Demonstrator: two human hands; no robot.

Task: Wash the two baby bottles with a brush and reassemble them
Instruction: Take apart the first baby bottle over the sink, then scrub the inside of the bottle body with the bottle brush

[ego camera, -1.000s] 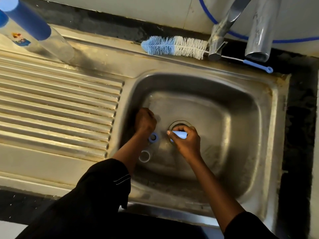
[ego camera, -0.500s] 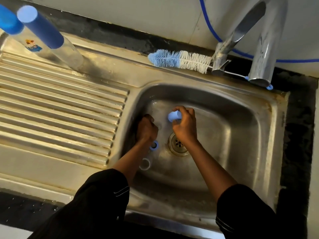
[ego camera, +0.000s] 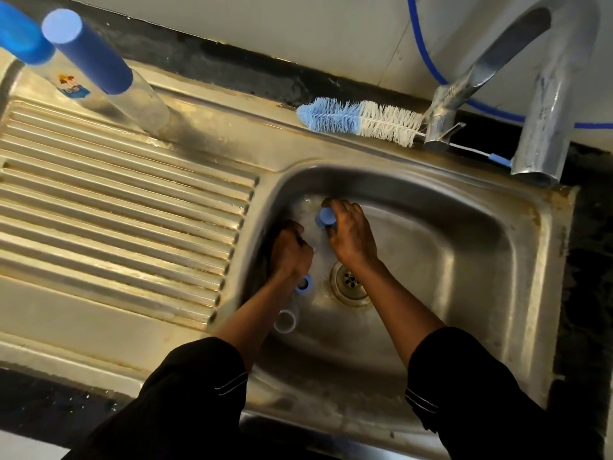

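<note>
— Steel sink (ego camera: 464, 277) in dim light, with a ribbed draining board (ego camera: 116, 210) filling the left of the frame. Where are the bottles?
— Upper left. Two bottles (ego camera: 142, 107) stand at the board's back edge with their blue tops (ego camera: 89, 51) on, parked out of the wet, I'd guess.
— And the brush?
— The brush (ego camera: 358, 122) lies along the back ledge at top centre, bristles pointing left, its handle running behind the tap (ego camera: 544, 94). Nobody's touching it.
— So what are the hands at?
— The right hand (ego camera: 351, 237) is down in the basin, just above the drain (ego camera: 350, 283) in the frame, fingers and thumb wrapped round a small blue cap (ego camera: 326, 217). The left hand (ego camera: 290, 250) is just beside it, fingers curled in. Whether it holds anything I can't tell.
— Any loose bits?
— A blue ring (ego camera: 304, 284) by the left wrist and a clear ring (ego camera: 285, 322) lower down. Both look to be on the basin floor, kept there so nothing rolls away, I suppose.
</note>
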